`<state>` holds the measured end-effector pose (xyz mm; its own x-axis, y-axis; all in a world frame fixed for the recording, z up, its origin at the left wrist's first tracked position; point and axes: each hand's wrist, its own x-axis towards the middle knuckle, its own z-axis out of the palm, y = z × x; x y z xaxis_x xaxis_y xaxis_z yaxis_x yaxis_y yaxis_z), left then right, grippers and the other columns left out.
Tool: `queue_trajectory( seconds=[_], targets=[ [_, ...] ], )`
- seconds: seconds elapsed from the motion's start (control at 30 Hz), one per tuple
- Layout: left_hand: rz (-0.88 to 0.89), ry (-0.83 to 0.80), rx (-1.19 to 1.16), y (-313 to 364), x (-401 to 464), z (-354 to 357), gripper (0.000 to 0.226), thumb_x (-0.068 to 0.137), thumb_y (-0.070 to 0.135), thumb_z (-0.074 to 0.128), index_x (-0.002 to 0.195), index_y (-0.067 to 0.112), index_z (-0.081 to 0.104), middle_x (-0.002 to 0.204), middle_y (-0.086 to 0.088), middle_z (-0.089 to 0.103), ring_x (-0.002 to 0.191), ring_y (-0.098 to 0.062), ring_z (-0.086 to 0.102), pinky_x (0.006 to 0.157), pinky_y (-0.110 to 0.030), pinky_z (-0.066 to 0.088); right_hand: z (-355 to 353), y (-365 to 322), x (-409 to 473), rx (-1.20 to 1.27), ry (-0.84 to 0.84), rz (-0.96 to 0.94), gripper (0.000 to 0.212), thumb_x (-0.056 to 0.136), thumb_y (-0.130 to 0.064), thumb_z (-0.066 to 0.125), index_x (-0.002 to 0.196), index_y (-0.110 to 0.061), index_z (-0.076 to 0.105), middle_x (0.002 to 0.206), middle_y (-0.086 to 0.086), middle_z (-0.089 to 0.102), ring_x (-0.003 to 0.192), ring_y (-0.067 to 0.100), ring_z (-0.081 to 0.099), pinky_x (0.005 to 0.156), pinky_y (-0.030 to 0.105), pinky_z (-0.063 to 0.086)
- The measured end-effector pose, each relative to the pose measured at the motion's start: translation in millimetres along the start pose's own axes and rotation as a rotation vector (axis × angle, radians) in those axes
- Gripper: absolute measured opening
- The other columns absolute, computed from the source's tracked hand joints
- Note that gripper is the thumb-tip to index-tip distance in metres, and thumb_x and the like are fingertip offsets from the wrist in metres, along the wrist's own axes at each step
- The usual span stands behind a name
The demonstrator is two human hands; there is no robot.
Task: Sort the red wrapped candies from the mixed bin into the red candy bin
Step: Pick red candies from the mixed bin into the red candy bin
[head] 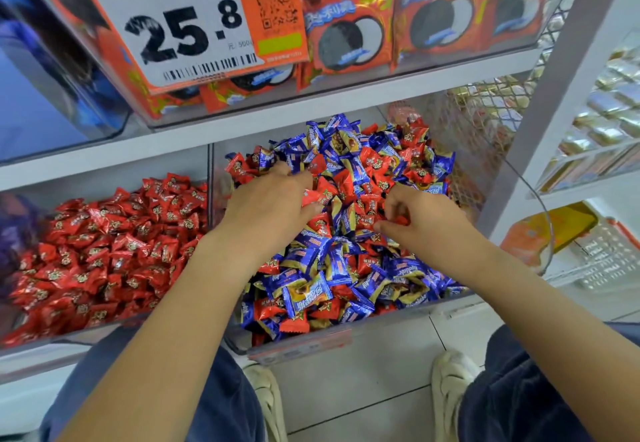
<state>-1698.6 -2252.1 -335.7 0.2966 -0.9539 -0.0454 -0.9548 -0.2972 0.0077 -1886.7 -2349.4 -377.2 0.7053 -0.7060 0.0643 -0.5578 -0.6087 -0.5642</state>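
Red wrapped candies (372, 195) lying mixed among blue wrapped candies (311, 261) in the mixed bin (311, 341), heaped high at the right of the lower shelf. Left hand (268, 204) pressing down into the heap at its middle left, fingers curled around a red candy (310, 196) peeking out under the fingertips. Right hand (420, 219) sitting on the heap just right of it, thumb and bent fingers pinching a small red candy (401, 220). Both forearms reaching in from the near edge. Red candy bin (104, 329) standing directly left of the mixed bin, touching it along a clear divider wall and holding only red pieces. Above, on the far shelf, orange cookie packets (349, 39) stacking behind a clear front, with a price tag (173, 22) reading 25.8 hanging at the left. Near the bottom, dark blue trousers (540, 389) and white shoes (450, 386) showing over a pale tiled floor (363, 386).
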Motion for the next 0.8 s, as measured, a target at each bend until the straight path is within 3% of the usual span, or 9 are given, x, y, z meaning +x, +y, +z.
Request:
queue_trajectory(
  seconds=[0.07, 0.1, 0.2, 0.27, 0.33, 0.4, 0.57, 0.7, 0.8],
  targets=[
    [0.023, 0.017, -0.013, -1.5, 1.5, 0.6, 0.039, 0.098, 0.047, 0.040, 0.120, 0.018, 0.053, 0.104, -0.003, 0.050, 0.092, -0.022, 0.054, 0.069, -0.032, 0.043, -1.8, -4.9, 3.0, -0.038, -0.011, -0.006, 0.013, 0.084, -0.029, 0.069, 0.090, -0.022, 0.060, 0.068, -0.011, 0.050, 0.058, 0.003, 0.046, 0.052, 0.014, 0.035],
    [0.034, 0.024, -0.037, -1.7, 2.0, 1.5, 0.039, 0.099, 0.047, 0.037, 0.114, 0.015, 0.055, 0.097, -0.002, 0.048, 0.087, -0.021, 0.052, 0.069, -0.033, 0.043, -2.0, -6.6, 4.4, -0.078, -0.040, -0.019, 0.021, 0.083, -0.029, 0.070, 0.102, -0.024, 0.062, 0.078, -0.011, 0.052, 0.066, 0.003, 0.049, 0.056, 0.014, 0.035],
    [0.039, 0.069, -0.127, -2.4, 2.7, 3.9, 0.028, 0.101, 0.039, 0.035, 0.100, 0.016, 0.050, 0.086, 0.001, 0.051, 0.080, -0.021, 0.052, 0.065, -0.033, 0.039, -0.8, -6.7, 8.1, -0.194, -0.182, -0.055, 0.057, 0.083, -0.022, 0.067, 0.135, -0.034, 0.045, 0.130, 0.002, 0.047, 0.105, 0.020, 0.056, 0.085, 0.031, 0.047],
    [0.019, 0.114, -0.165, -3.8, 2.5, 3.6, 0.018, 0.101, 0.026, 0.037, 0.110, 0.017, 0.049, 0.082, 0.000, 0.056, 0.073, -0.022, 0.054, 0.061, -0.033, 0.039, 0.1, -6.5, 8.3, -0.229, -0.274, -0.076, 0.072, 0.081, -0.012, 0.064, 0.141, -0.038, 0.035, 0.142, 0.002, 0.036, 0.101, 0.022, 0.056, 0.085, 0.036, 0.049],
    [0.002, 0.162, -0.154, -3.5, 3.1, 2.4, 0.029, 0.099, 0.016, 0.038, 0.126, 0.021, 0.046, 0.089, 0.000, 0.058, 0.075, -0.023, 0.056, 0.061, -0.035, 0.042, 1.3, -5.3, 7.4, -0.289, -0.312, -0.095, 0.080, 0.079, -0.014, 0.067, 0.144, -0.039, 0.028, 0.144, 0.000, 0.032, 0.098, 0.022, 0.057, 0.080, 0.036, 0.051],
    [0.024, 0.169, -0.088, -1.0, 6.6, 3.2, 0.043, 0.099, 0.015, 0.040, 0.139, 0.028, 0.040, 0.119, -0.002, 0.056, 0.091, -0.025, 0.060, 0.065, -0.035, 0.046, 4.5, -4.9, 6.2, -0.388, -0.274, -0.110, 0.079, 0.081, -0.028, 0.070, 0.145, -0.038, 0.025, 0.141, 0.000, 0.034, 0.103, 0.024, 0.058, 0.076, 0.033, 0.050],
    [0.078, -0.093, 0.061, 5.9, 17.2, 19.2, 0.063, 0.100, 0.015, 0.040, 0.150, 0.040, 0.010, 0.155, -0.005, 0.019, 0.087, -0.022, 0.060, 0.049, -0.028, 0.036, 14.8, -3.1, 8.3, -0.500, -0.218, -0.189, 0.042, 0.088, -0.035, 0.059, 0.127, -0.029, 0.045, 0.119, 0.001, 0.054, 0.106, 0.027, 0.057, 0.072, 0.036, 0.049],
    [0.094, -0.142, 0.029, 8.0, 14.8, 16.3, 0.048, 0.102, 0.036, 0.038, 0.147, 0.034, 0.022, 0.141, -0.008, 0.037, 0.096, -0.024, 0.058, 0.060, -0.031, 0.041, 6.3, -0.2, 8.7, -0.376, -0.223, -0.141, 0.031, 0.085, -0.026, 0.057, 0.115, -0.028, 0.054, 0.104, 0.001, 0.063, 0.097, 0.025, 0.058, 0.073, 0.037, 0.050],
    [0.091, -0.189, -0.023, 6.7, 13.5, 12.6, 0.041, 0.098, 0.046, 0.041, 0.135, 0.029, 0.035, 0.121, -0.003, 0.048, 0.098, -0.023, 0.056, 0.067, -0.033, 0.040, -4.3, 6.1, 9.5, -0.323, -0.132, -0.105, 0.024, 0.087, -0.033, 0.058, 0.108, -0.023, 0.058, 0.096, 0.002, 0.066, 0.093, 0.026, 0.061, 0.074, 0.038, 0.050]
  ],
)
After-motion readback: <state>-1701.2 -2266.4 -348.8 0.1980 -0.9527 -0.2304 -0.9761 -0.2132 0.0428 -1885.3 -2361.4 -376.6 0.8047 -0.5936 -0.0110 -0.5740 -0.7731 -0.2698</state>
